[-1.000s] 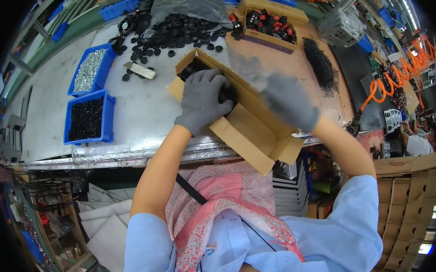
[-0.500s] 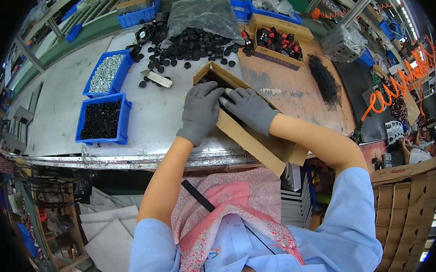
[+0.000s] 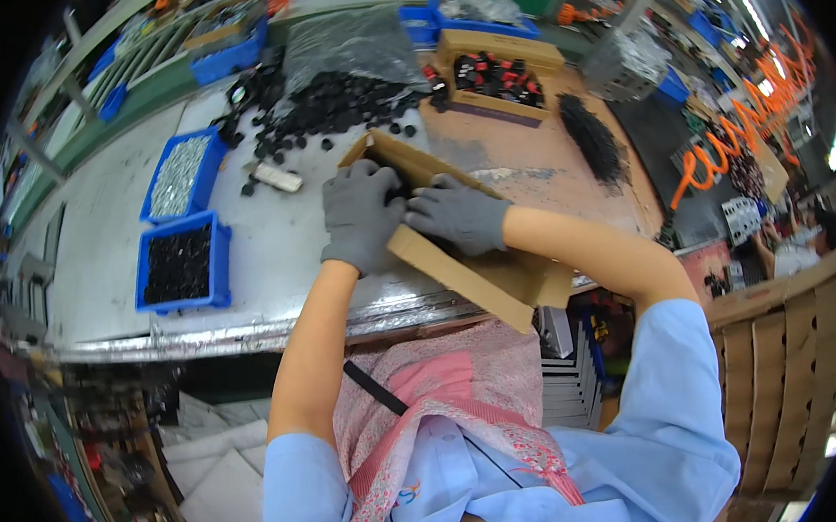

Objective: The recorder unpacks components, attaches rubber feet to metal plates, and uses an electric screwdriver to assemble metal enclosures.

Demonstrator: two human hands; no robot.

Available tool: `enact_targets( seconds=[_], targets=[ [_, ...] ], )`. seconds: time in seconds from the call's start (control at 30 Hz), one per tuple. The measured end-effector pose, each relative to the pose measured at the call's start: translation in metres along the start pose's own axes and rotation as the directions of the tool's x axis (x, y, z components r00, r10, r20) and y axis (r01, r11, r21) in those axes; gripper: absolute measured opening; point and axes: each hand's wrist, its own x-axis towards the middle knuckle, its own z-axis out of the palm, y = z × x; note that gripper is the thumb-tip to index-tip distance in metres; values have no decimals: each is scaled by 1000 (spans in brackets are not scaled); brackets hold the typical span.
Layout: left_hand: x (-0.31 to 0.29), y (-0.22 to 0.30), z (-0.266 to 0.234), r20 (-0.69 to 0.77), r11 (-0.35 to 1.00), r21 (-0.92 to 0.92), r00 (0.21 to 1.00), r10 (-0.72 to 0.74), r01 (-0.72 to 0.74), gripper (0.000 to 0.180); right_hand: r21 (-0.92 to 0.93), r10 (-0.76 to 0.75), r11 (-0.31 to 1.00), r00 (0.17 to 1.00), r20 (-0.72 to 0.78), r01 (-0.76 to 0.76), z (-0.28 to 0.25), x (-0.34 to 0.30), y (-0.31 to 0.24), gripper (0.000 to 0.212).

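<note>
A long, open cardboard box (image 3: 461,278) lies aslant on the bench near its front edge, one flap folded outward. My left hand (image 3: 361,217), in a grey glove, is at the box's far left end with its fingers curled down inside. My right hand (image 3: 458,218), gloved alike, reaches across the box from the right, its fingers bent and close together beside the left hand. Something dark shows between the two hands, but the fingers hide what it is. Most of the box's inside is in shadow or covered.
To the left stand a blue bin of silvery fasteners (image 3: 182,177) and a blue bin of small black parts (image 3: 180,264). Round black caps (image 3: 334,105) spill from a plastic bag (image 3: 355,42) at the back. A carton of black-and-red parts (image 3: 498,77) and black netting (image 3: 593,143) lie right.
The whole view has shifted somewhat. My left fingers curl more over the box's end, and my right fingers, stretched before, are now more bent.
</note>
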Motion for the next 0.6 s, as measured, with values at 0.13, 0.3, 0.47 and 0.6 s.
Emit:
enact_targets(
  seconds=[0.13,0.3,0.47,0.6],
  targets=[
    [14,0,5,34,994,105,999,-40,36,17,-52,-20,998,997,80,24,1,6,4,45],
    [17,6,2,113,985,165,991,-68,48,20,-32,-13,999,1000,-22,12,-27,-16,-5,48],
    [12,5,1,98,984,166,991,-87,70,21,70,237,971,956,-175,-228,-109,-52,-8,57],
    [8,6,-2,72,986,140,993,-98,87,21,12,467,872,823,-324,-490,-139,-116,38,62]
  ],
)
